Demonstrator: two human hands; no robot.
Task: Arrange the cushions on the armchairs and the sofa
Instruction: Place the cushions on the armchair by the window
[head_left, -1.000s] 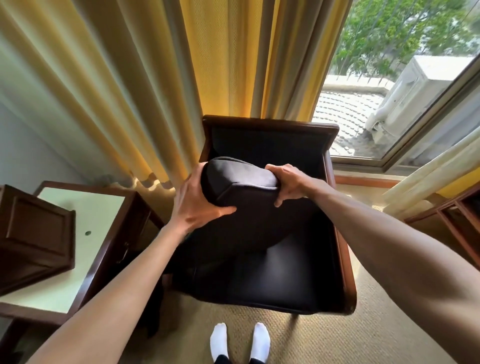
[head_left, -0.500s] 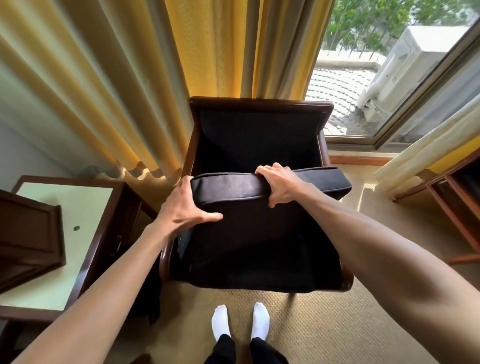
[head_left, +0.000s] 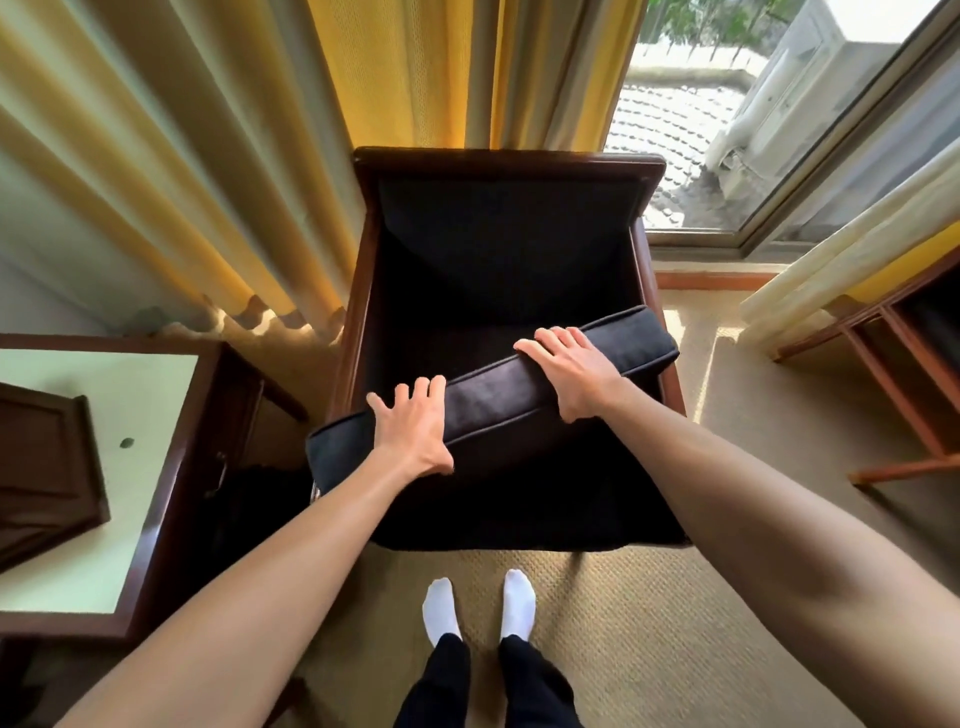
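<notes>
Black, one seat cushion (head_left: 493, 395) lies askew across one wooden armchair (head_left: 509, 166); two hands, left hand (head_left: 413, 431) at seven o'clock, right hand (head_left: 569, 371) at one, press it with flat, released fingers.

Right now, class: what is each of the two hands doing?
Left hand: fingers spread straight, pressing on the black cushion, not gripping it.
Right hand: flat on the cushion's top edge, fingers straight, thumb hidden.

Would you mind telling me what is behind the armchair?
Behind the armchair hang yellow curtains; to their right a window shows a tiled roof. The chair's back hides the curtain hems and the floor there.
</notes>
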